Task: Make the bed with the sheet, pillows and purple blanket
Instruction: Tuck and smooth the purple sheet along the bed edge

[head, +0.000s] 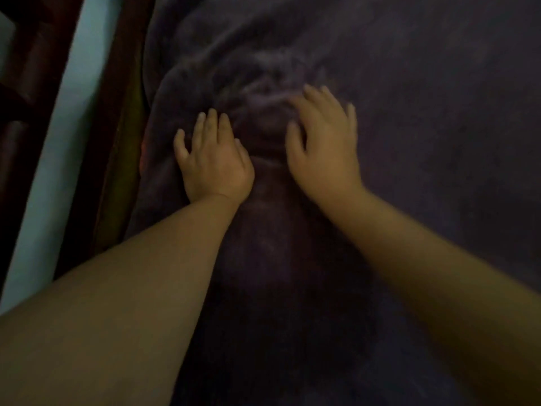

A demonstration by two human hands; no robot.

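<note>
The purple blanket (409, 112) lies spread over the bed and fills most of the view. It is flat on the right and bunched into soft folds just beyond my fingers. My left hand (212, 159) rests palm down on the blanket near its left edge, fingers apart. My right hand (322, 142) lies flat beside it, fingers spread and slightly blurred, touching the folds. Neither hand holds anything. Sheet and pillows are not visible.
A dark wooden bed frame edge (108, 142) runs along the blanket's left side. Beyond it are a pale blue wall strip (58, 142) and dark wooden furniture (20, 83) at the far left. The room is dim.
</note>
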